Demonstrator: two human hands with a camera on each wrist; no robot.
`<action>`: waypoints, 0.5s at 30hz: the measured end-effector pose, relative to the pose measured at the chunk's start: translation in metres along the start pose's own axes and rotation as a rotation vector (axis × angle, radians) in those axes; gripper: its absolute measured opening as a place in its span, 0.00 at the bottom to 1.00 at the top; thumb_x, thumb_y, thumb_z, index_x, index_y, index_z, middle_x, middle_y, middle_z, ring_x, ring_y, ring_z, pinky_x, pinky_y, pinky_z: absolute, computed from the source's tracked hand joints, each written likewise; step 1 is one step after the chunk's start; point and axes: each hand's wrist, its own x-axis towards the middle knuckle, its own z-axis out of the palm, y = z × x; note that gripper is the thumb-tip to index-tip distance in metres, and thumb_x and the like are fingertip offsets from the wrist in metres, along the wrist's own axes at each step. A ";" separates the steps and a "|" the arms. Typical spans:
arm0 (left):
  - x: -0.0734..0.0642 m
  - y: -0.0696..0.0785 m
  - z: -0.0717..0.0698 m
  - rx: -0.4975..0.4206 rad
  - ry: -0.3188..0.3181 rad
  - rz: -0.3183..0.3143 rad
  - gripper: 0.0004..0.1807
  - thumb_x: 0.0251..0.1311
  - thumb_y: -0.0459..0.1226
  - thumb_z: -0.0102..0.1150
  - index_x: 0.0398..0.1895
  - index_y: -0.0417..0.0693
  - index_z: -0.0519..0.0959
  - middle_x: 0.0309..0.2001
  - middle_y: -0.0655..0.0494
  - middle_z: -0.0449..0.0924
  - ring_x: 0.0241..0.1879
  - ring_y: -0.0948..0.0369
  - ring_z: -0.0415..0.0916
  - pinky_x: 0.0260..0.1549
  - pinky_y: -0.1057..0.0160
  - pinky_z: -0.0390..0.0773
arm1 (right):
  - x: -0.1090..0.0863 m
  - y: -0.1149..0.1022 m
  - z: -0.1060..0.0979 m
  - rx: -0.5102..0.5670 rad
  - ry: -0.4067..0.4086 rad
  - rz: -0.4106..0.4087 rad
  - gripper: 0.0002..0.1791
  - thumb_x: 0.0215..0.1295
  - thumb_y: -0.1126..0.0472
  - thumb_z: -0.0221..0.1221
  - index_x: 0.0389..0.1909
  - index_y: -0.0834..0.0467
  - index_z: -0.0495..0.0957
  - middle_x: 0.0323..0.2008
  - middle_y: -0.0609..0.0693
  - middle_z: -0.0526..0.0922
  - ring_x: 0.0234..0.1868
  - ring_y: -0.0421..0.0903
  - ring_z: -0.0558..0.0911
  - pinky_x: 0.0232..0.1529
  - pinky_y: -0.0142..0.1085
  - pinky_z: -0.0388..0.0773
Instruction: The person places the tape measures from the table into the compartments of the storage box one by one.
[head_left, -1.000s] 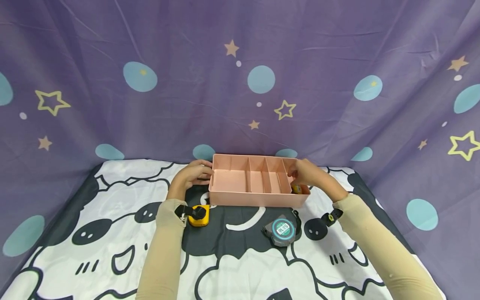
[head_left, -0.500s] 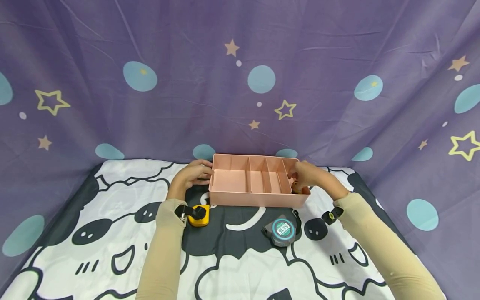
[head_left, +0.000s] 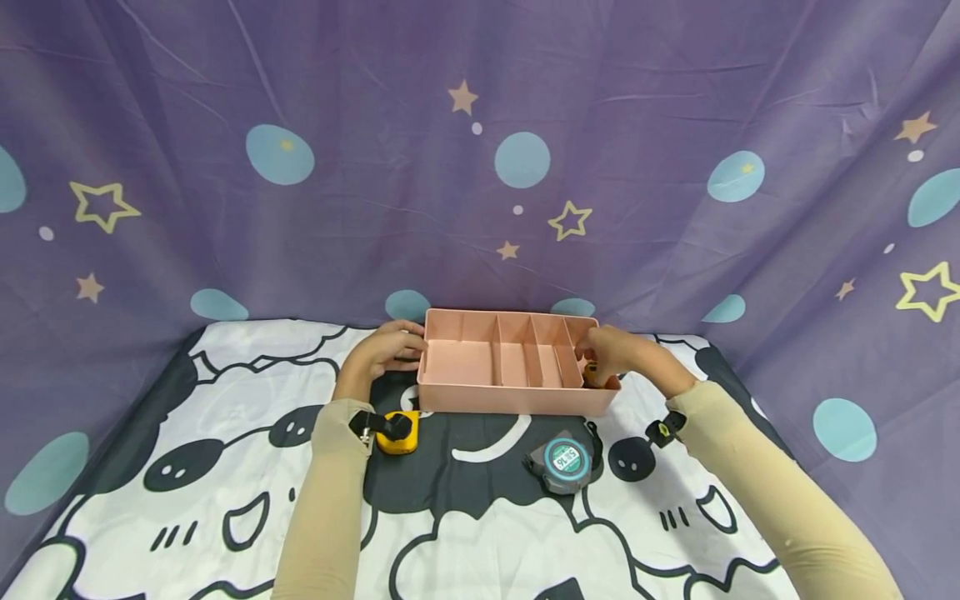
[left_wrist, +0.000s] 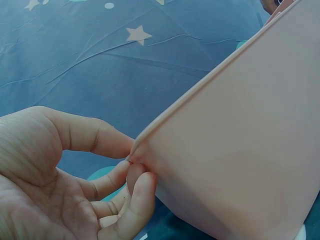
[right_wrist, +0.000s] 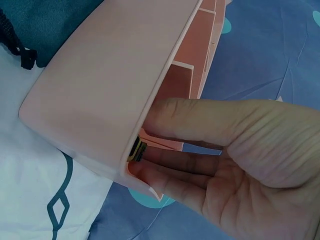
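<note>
A pink divided organizer box (head_left: 517, 400) stands at the back of the table, tilted-looking end walls facing each hand. My left hand (head_left: 384, 348) touches its left end from outside; in the left wrist view the thumb and fingertips meet the box's corner. My right hand (head_left: 613, 352) reaches into the rightmost compartment. There its thumb and fingers are around a small yellow-and-black thing (right_wrist: 136, 150), mostly hidden by the box wall and the fingers. A yellow tape measure (head_left: 401, 435) lies by the left wrist. A grey tape measure (head_left: 564, 462) with a teal ring lies in front of the box.
White, dark-patterned cloth (head_left: 480, 550) covers the table. A purple curtain (head_left: 375, 250) with stars and blue spots hangs directly behind the box. The box's other compartments, one wide and two narrower, hold nothing visible. A black wrist strap (head_left: 600, 437) trails from the grey tape measure.
My right hand has lowered slightly further into the right compartment, and its fingers now cover more of the yellow-and-black thing. My left hand and the tape measures have not moved.
</note>
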 end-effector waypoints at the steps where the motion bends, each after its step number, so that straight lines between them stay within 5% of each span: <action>1: 0.000 0.000 0.000 -0.001 0.000 -0.001 0.31 0.65 0.33 0.57 0.71 0.37 0.63 0.55 0.43 0.77 0.35 0.65 0.80 0.37 0.67 0.87 | 0.000 0.000 0.000 -0.007 -0.001 -0.005 0.17 0.44 0.71 0.67 0.40 0.65 0.84 0.23 0.50 0.75 0.24 0.41 0.70 0.26 0.30 0.66; 9: 0.002 -0.001 -0.001 -0.019 -0.004 -0.001 0.32 0.64 0.32 0.58 0.70 0.36 0.63 0.46 0.50 0.79 0.33 0.65 0.80 0.36 0.68 0.86 | 0.003 -0.004 0.006 -0.005 0.062 -0.010 0.15 0.46 0.71 0.68 0.39 0.67 0.84 0.23 0.52 0.81 0.23 0.42 0.74 0.25 0.31 0.73; 15: 0.001 0.000 -0.001 -0.024 -0.007 -0.004 0.32 0.63 0.32 0.59 0.70 0.36 0.63 0.45 0.51 0.79 0.34 0.64 0.80 0.35 0.69 0.86 | 0.004 -0.005 0.013 0.054 0.095 0.019 0.15 0.43 0.76 0.65 0.36 0.69 0.84 0.18 0.49 0.78 0.19 0.40 0.69 0.20 0.28 0.66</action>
